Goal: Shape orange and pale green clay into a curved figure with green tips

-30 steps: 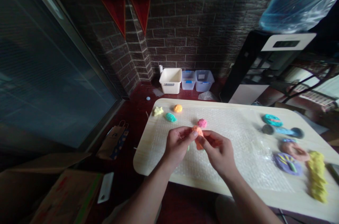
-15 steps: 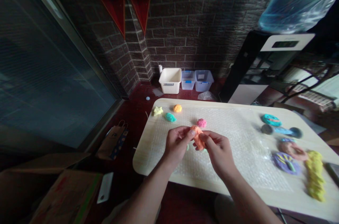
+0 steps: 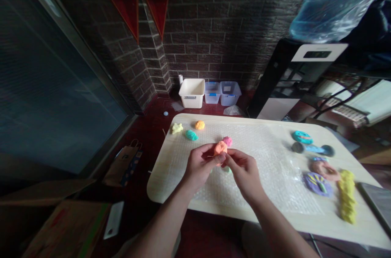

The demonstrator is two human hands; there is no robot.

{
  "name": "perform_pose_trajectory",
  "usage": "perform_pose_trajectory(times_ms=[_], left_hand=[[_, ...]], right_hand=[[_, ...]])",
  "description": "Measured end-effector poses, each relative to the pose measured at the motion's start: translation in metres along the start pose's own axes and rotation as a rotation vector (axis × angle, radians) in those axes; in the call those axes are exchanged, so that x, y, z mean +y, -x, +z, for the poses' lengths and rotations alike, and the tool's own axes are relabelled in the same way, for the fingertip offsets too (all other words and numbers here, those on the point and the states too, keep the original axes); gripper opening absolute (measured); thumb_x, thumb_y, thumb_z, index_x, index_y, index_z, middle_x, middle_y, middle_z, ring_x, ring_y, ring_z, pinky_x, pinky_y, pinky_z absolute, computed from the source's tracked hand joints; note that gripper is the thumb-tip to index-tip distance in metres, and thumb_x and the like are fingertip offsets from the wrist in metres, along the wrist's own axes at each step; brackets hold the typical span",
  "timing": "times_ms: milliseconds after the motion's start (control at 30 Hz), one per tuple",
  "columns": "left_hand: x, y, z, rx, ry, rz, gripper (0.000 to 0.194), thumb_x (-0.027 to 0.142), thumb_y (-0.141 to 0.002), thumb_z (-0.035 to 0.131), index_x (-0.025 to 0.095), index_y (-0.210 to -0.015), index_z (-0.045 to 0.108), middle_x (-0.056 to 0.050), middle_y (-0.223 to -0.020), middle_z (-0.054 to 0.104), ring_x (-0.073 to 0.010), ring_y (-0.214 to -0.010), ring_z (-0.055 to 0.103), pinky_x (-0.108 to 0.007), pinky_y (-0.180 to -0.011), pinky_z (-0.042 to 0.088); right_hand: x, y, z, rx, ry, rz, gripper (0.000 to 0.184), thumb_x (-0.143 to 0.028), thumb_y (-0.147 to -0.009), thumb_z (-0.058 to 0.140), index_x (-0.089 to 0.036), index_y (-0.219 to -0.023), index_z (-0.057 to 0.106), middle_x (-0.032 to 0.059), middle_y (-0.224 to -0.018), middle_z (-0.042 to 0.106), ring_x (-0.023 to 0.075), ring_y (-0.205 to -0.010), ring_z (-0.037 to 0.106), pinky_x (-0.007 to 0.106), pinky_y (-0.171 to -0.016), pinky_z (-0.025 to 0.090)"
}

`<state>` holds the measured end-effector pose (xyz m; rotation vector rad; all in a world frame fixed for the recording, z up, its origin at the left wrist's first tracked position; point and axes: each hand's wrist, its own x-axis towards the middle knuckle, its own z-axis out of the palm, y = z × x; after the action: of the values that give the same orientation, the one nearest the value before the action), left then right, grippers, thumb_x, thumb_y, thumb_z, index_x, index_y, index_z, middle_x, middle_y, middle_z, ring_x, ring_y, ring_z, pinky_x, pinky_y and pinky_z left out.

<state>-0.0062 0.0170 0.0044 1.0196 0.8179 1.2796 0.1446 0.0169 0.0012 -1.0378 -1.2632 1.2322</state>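
Note:
A lump of orange modelling clay (image 3: pixel 220 148) is pinched between the fingers of both hands, above the bubble wrap (image 3: pixel 262 160) on the table. My left hand (image 3: pixel 200 164) grips its left side, thumb across the front. From the right, my right hand (image 3: pixel 244 168) presses its thumb and fingers to the lump's lower edge. Just behind sits a pink clay lump (image 3: pixel 227 141), partly covered by the orange one. Small bits of pale green (image 3: pixel 228 169) show below the hands, mostly hidden. Farther left lie a teal lump (image 3: pixel 192 135), an orange-yellow lump (image 3: pixel 200 125) and a pale yellow star-like piece (image 3: pixel 177 128).
On the table's right lie a teal disc (image 3: pixel 302 136), a blue dumbbell-shaped piece (image 3: pixel 313 149), a pinkish ring (image 3: pixel 326 169), a purple disc (image 3: pixel 317 184), a yellow twisted strip (image 3: pixel 347 197) and a dark flat object (image 3: pixel 374 205). Bins (image 3: pixel 192 97) and a water dispenser (image 3: pixel 284 75) stand beyond the table.
The orange clay has been turned in the fingers, from a longer hanging shape to a rounder, more compact-looking one. Both hands keep hold of it. The view has swung slightly right.

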Motion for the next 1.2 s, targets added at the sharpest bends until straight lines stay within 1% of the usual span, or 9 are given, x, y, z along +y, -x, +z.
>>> perform_pose_trajectory(times_ms=[167, 300, 400, 633, 800, 900, 1000, 1067, 1200], left_hand=[[-0.001, 0.0, -0.002, -0.029, -0.039, 0.001, 0.037, 0.039, -0.084, 0.086, 0.012, -0.107, 0.08, -0.009, -0.095, 0.077, -0.0199, -0.084, 0.068, -0.028, -0.075, 0.054], [0.0, 0.001, 0.0, -0.058, -0.08, 0.016, 0.035, 0.04, -0.09, 0.08, 0.013, -0.113, 0.08, -0.01, -0.098, 0.078, -0.0211, -0.089, 0.069, -0.029, -0.081, 0.054], [-0.001, -0.001, 0.001, -0.043, -0.097, 0.028, 0.035, 0.04, -0.095, 0.074, 0.014, -0.118, 0.079, -0.01, -0.102, 0.078, -0.0216, -0.094, 0.07, -0.029, -0.085, 0.053], [-0.009, -0.005, 0.0, 0.039, -0.229, 0.065, 0.033, 0.041, -0.097, 0.069, 0.016, -0.118, 0.077, -0.011, -0.105, 0.078, -0.0239, -0.094, 0.071, -0.032, -0.087, 0.055], [-0.014, 0.001, 0.003, 0.039, -0.378, 0.13, 0.027, 0.039, -0.096, 0.069, 0.02, -0.114, 0.078, -0.013, -0.112, 0.076, -0.0269, -0.102, 0.07, -0.035, -0.089, 0.057], [-0.01, 0.004, 0.005, -0.011, -0.369, 0.086, 0.03, 0.034, -0.091, 0.075, 0.021, -0.118, 0.075, -0.014, -0.121, 0.073, -0.028, -0.109, 0.068, -0.036, -0.091, 0.056], [-0.004, 0.004, 0.007, -0.151, -0.22, -0.082, 0.037, 0.035, -0.093, 0.072, 0.019, -0.126, 0.071, -0.014, -0.123, 0.073, -0.0281, -0.112, 0.068, -0.036, -0.09, 0.056], [0.0, 0.003, 0.009, -0.242, -0.162, -0.145, 0.042, 0.042, -0.095, 0.069, 0.016, -0.129, 0.069, -0.014, -0.119, 0.073, -0.0266, -0.106, 0.07, -0.036, -0.087, 0.056], [0.004, 0.003, 0.014, -0.252, -0.294, -0.054, 0.049, 0.05, -0.096, 0.069, 0.011, -0.125, 0.069, -0.011, -0.103, 0.073, -0.0188, -0.081, 0.066, -0.031, -0.076, 0.054]], right_hand=[[0.001, -0.002, -0.002, 0.021, -0.035, 0.022, 0.031, -0.048, -0.086, 0.08, -0.017, -0.081, 0.078, 0.004, -0.067, 0.072, 0.0169, -0.06, 0.061, 0.029, -0.06, 0.049], [0.006, -0.003, -0.003, 0.051, 0.025, 0.031, 0.033, -0.048, -0.089, 0.077, -0.018, -0.078, 0.074, 0.0044, -0.066, 0.071, 0.0173, -0.06, 0.059, 0.029, -0.059, 0.048], [0.007, -0.004, -0.003, 0.037, 0.029, 0.02, 0.035, -0.052, -0.091, 0.075, -0.018, -0.084, 0.072, 0.0043, -0.072, 0.07, 0.0178, -0.064, 0.06, 0.029, -0.06, 0.048], [0.0, -0.005, -0.004, 0.031, 0.111, -0.042, 0.045, -0.056, -0.092, 0.074, -0.018, -0.117, 0.074, 0.009, -0.095, 0.076, 0.0209, -0.076, 0.069, 0.031, -0.064, 0.055], [0.001, 0.0, -0.016, -0.024, 0.225, -0.102, 0.042, -0.052, -0.093, 0.075, -0.018, -0.118, 0.074, 0.0109, -0.099, 0.078, 0.0225, -0.077, 0.073, 0.032, -0.065, 0.058], [0.001, 0.004, -0.026, -0.093, 0.194, -0.114, 0.036, -0.048, -0.098, 0.07, -0.019, -0.119, 0.074, 0.0106, -0.103, 0.079, 0.023, -0.084, 0.074, 0.034, -0.073, 0.06], [-0.002, 0.008, -0.036, -0.145, 0.204, -0.144, 0.033, -0.044, -0.1, 0.068, -0.022, -0.125, 0.073, 0.0108, -0.112, 0.078, 0.0245, -0.094, 0.073, 0.038, -0.083, 0.061], [-0.004, 0.01, -0.041, -0.148, 0.228, -0.175, 0.032, -0.043, -0.1, 0.068, -0.023, -0.125, 0.074, 0.011, -0.116, 0.077, 0.0257, -0.099, 0.072, 0.041, -0.089, 0.06], [-0.011, 0.014, -0.049, -0.134, 0.227, -0.21, 0.031, -0.043, -0.099, 0.068, -0.025, -0.124, 0.076, 0.0117, -0.124, 0.073, 0.028, -0.111, 0.069, 0.042, -0.093, 0.059]])
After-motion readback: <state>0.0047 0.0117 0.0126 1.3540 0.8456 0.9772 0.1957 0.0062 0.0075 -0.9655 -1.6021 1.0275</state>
